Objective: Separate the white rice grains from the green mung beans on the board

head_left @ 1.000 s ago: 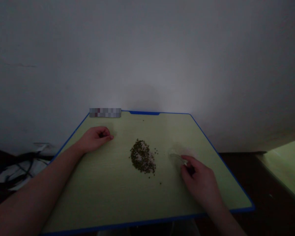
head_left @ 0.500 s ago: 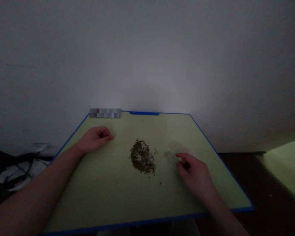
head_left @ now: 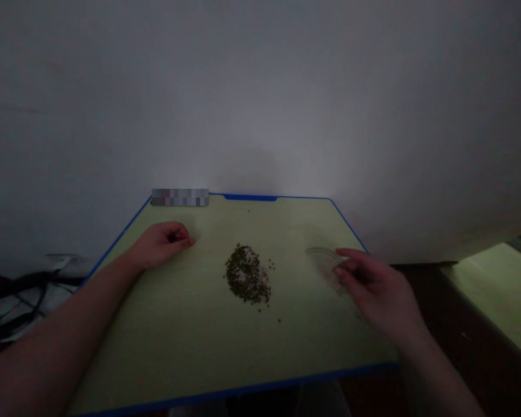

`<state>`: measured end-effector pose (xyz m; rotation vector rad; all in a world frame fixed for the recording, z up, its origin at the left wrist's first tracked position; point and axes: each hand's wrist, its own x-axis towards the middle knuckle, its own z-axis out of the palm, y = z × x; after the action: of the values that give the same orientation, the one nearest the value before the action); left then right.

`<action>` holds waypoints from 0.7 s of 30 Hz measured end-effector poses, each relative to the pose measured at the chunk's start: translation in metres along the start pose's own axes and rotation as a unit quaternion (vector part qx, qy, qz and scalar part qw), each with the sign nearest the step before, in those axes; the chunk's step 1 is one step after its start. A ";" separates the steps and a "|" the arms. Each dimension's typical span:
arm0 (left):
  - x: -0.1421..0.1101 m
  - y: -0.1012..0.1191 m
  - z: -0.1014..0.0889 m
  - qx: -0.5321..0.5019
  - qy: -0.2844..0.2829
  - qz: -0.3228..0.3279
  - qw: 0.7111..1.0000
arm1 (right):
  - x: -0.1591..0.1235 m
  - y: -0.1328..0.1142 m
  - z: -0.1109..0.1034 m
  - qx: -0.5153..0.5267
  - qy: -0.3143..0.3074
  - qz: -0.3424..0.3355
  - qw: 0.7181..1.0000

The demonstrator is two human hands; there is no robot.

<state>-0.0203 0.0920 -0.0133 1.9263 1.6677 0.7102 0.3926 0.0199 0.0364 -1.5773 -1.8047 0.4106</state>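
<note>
A heap of small dark green beans mixed with paler grains (head_left: 245, 273) lies mid-table, with a few strays around its right and near sides. To the left, my left hand (head_left: 167, 244) is closed, fingers curled and thumb against the forefinger, with nothing visible in it. Right of the heap, my right hand (head_left: 373, 286) pinches a clear see-through dish (head_left: 325, 266) with a curved rim between thumb and fingers. The dish is tilted and blurred; its exact shape and any contents cannot be made out.
The pale table top (head_left: 191, 341) has a blue edge. A pixelated block (head_left: 180, 197) sits at its far left corner, close to the wall (head_left: 260, 104). Dark cables (head_left: 30, 289) lie at the left. Another pale surface (head_left: 503, 295) stands at the right.
My right hand has moved right, away from the heap, and the clear dish with it. My left hand keeps its closed pose. The view has shifted slightly.
</note>
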 end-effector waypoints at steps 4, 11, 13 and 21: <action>-0.001 0.003 0.000 0.008 -0.004 -0.003 1.000 | 0.000 0.029 -0.041 0.006 0.000 0.031 0.999; -0.002 0.007 -0.001 0.007 -0.005 -0.006 1.000 | -0.021 0.054 -0.069 -0.055 -0.155 0.011 0.986; -0.002 0.005 0.000 0.009 -0.005 -0.005 1.000 | -0.026 0.049 -0.061 -0.061 -0.226 -0.018 0.972; 0.000 0.001 -0.001 0.009 0.002 0.007 1.000 | -0.006 0.045 -0.022 -0.099 -0.166 -0.018 0.981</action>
<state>-0.0203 0.0920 -0.0124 1.9520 1.6702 0.7071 0.4410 0.0195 0.0210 -1.6840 -2.1821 0.5158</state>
